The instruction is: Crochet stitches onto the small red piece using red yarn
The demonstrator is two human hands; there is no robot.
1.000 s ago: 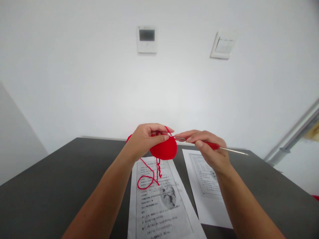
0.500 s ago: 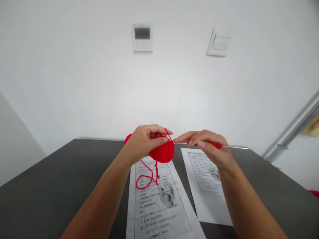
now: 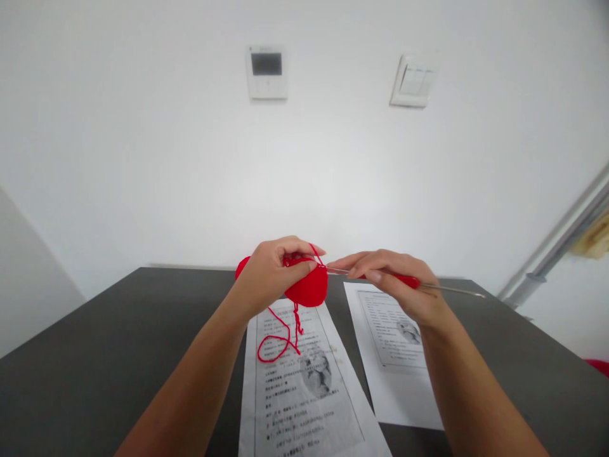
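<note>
My left hand (image 3: 280,270) is closed on a red crocheted piece (image 3: 308,289), pinching its top edge between thumb and fingers. A strand of red yarn (image 3: 316,253) runs up over the left index finger. My right hand (image 3: 392,279) grips the red handle of a crochet hook (image 3: 406,280), whose thin metal shaft reaches left to the stitches at the piece's edge. The hook's other metal end sticks out to the right past the hand. Below the work hangs a twisted, looped yarn tail (image 3: 273,349). More red material (image 3: 242,265) shows behind my left wrist.
Two printed sheets lie on the dark table (image 3: 143,343): a long paper (image 3: 304,406) under the yarn tail and another paper (image 3: 394,393) by my right forearm. A wall panel (image 3: 267,73) and a light switch (image 3: 415,81) are on the white wall behind. A grey pipe (image 3: 547,263) slants at right.
The hook's rear end has tipped downward and the right hand has shifted slightly left. The crocheted piece stays in my left hand. The whole view has moved a little.
</note>
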